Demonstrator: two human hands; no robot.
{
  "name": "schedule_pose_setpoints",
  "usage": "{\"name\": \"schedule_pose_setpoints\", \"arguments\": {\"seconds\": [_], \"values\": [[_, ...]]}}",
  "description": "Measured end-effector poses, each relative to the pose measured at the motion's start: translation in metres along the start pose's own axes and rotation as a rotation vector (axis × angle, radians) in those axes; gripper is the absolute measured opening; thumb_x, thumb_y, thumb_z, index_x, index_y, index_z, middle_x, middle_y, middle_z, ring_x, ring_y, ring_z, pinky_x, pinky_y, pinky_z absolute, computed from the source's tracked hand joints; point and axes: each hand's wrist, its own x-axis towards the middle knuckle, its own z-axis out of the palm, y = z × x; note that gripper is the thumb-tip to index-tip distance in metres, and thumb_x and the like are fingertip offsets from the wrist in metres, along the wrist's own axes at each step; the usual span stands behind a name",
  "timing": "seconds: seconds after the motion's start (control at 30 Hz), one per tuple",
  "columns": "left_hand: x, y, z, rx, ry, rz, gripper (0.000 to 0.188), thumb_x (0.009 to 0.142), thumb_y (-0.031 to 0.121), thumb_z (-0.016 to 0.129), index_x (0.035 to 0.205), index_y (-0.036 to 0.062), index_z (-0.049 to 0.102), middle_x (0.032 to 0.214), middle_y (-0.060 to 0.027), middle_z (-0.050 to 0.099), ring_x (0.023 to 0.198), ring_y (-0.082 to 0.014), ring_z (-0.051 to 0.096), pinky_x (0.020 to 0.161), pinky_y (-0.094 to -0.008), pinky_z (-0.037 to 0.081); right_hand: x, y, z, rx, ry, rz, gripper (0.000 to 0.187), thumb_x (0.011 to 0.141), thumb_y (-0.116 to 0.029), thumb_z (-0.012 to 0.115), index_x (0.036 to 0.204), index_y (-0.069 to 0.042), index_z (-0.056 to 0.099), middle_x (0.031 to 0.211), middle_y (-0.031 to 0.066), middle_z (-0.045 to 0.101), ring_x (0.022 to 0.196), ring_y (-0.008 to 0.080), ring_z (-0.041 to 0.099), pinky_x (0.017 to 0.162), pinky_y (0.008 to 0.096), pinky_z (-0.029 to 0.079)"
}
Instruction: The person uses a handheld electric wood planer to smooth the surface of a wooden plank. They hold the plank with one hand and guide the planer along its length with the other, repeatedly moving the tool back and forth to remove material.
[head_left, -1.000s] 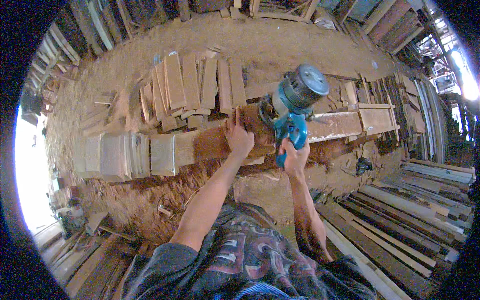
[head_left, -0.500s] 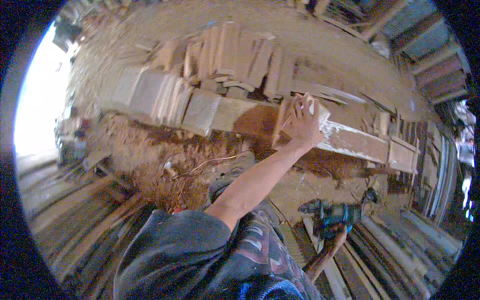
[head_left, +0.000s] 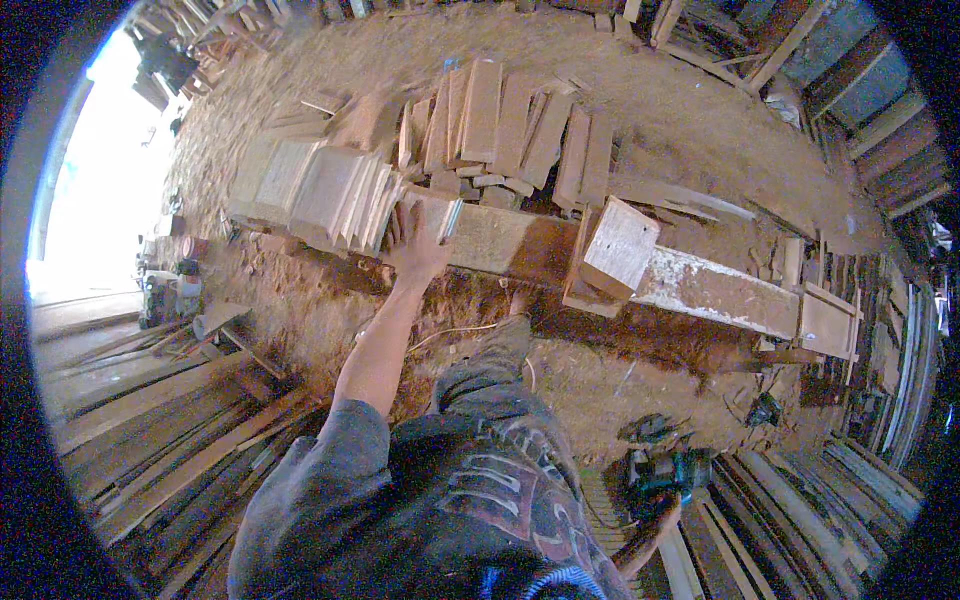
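Observation:
My left hand reaches to the left part of the long wooden bench beam. Its fingers are stretched over a short board at the end of a row of leaning boards; whether they grip it is hard to see. Low on the right, my right hand is closed on the handle of a teal-and-black handheld power tool, held away from the beam. A pale wooden block rests tilted against a brown board on the beam's right half.
Behind the beam lies a pile of cut boards. Long planks lie at the lower left, more planks at the lower right. A thin cable crosses the reddish, sawdust-covered ground. Wooden framing stands at the far right.
My left hand has let go of the pale block and swung left to the short board by the row. The power tool in my right hand has dropped slightly lower.

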Motion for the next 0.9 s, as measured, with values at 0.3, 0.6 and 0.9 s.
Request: {"name": "schedule_pose_setpoints", "arguments": {"seconds": [0.3, 0.6, 0.9], "values": [[0.002, 0.125, -0.015, -0.617, -0.095, 0.135, 0.080, 0.095, 0.041, 0.060, 0.157, 0.0020, 0.027, 0.161, -0.0289, 0.025, 0.150, -0.0427, 0.024, 0.124, -0.0479, 0.021, -0.031, -0.091, 0.027, -0.072, -0.219, -0.122, 0.010, 0.085, -0.013, 0.060, 0.087, -0.003, 0.061, 0.067, 0.0044, 0.059, 0.058, 0.0132, 0.057, 0.050, 0.0285, 0.046], [0.006, 0.289, 0.018, -0.479, -0.311, 0.491, 0.084, 0.100, 0.049, 0.048, 0.162, 0.0096, 0.008, 0.168, -0.0185, 0.013, 0.154, -0.0388, 0.013, 0.124, -0.0559, 0.009, -0.078, -0.172, 0.073, 0.138, -0.548, -0.331, 0.036, 0.082, -0.012, 0.074, 0.112, 0.000, 0.057, 0.081, 0.0040, 0.062, 0.059, 0.0130, 0.058, 0.053, 0.0290, 0.049], [-0.052, 0.289, 0.030, -0.587, -0.101, 0.340, 0.090, 0.095, 0.044, 0.055, 0.159, -0.0001, 0.011, 0.165, -0.0236, 0.017, 0.154, -0.0426, 0.009, 0.122, -0.0614, 0.003, -0.046, -0.133, 0.122, 0.195, -0.693, -0.470, 0.064, 0.079, -0.004, 0.074, 0.138, -0.001, 0.048, 0.087, 0.0016, 0.061, 0.070, 0.0105, 0.058, 0.059, 0.0277, 0.051]]}}
